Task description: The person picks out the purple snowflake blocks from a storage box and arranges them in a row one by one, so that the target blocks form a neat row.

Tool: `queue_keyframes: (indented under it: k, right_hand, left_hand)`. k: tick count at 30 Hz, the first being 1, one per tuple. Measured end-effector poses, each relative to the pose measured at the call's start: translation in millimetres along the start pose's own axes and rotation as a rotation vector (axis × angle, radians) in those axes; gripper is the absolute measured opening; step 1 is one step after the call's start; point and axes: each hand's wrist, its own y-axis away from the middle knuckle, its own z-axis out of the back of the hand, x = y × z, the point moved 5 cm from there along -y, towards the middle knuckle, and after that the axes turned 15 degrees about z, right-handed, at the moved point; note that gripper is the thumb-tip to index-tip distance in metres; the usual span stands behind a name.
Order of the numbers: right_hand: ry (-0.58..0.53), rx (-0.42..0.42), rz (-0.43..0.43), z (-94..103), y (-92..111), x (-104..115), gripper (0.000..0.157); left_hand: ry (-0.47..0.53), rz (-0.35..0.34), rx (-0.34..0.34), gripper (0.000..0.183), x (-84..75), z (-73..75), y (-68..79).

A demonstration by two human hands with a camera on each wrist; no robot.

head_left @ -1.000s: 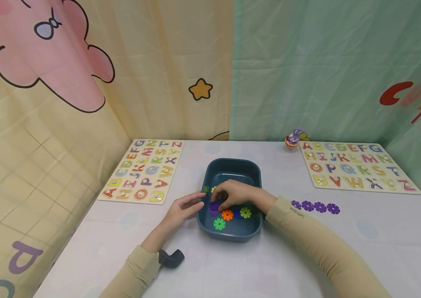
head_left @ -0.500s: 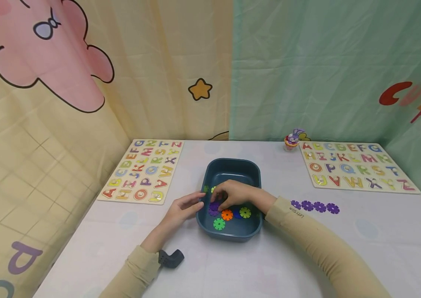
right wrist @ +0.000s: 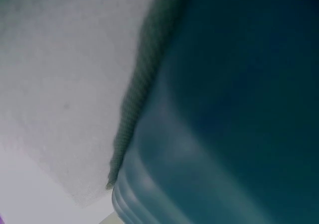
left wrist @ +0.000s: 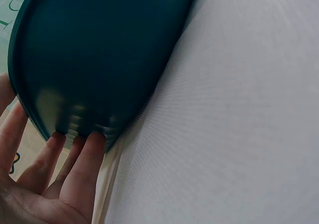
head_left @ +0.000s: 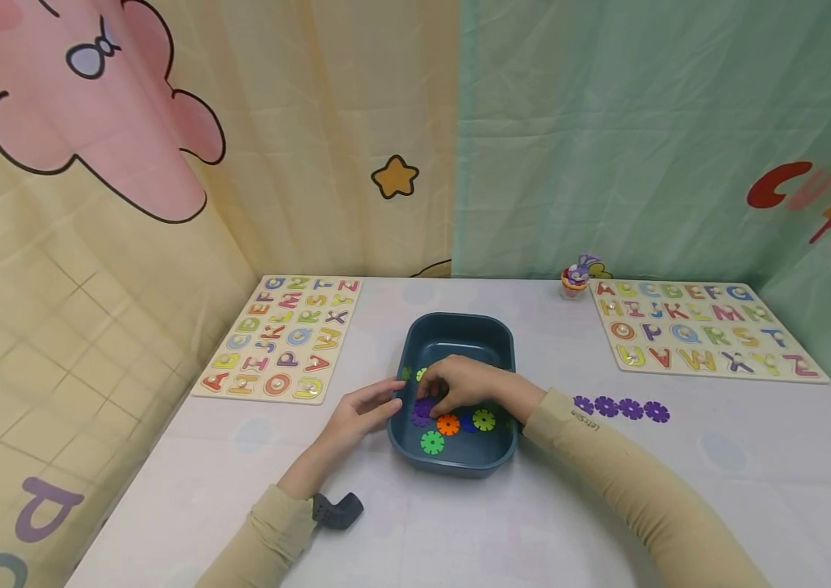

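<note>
A dark teal plastic bin (head_left: pixel 462 327) stands mid-table, with several notched plastic snowflake discs inside. My right hand (head_left: pixel 463 382) reaches into it, thumb and fingers pinching a purple snowflake disc (head_left: pixel 424 407). Near that hand lie an orange disc (head_left: pixel 448 424), a green disc (head_left: pixel 433 443) and a yellow-green disc (head_left: pixel 484 420) overlapping a blue one. My left hand (head_left: pixel 358 412) has its fingers loosely extended, the tips against the bin's left side; in the left wrist view its fingertips meet the bin wall (left wrist: pixel 99 59). The right wrist view has only the bin's outside (right wrist: pixel 199 159), the hand itself out of sight.
Several purple discs (head_left: pixel 631 408) form a row right of the bin, partly behind the right sleeve. Alphabet puzzle boards lie at the left (head_left: pixel 279 339) and right (head_left: pixel 709 331). A small rabbit toy (head_left: pixel 576 278) stands at the back, before the curtains.
</note>
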Motion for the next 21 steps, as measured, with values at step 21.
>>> queue_keyframes:
  k: [21]
  right_hand:
    - [0.018, 0.007, 0.011, 8.2, 13, 8, 0.027]
  left_hand:
    - [0.013, 0.019, 0.004, 0.046, 1.1, 0.1, 0.7]
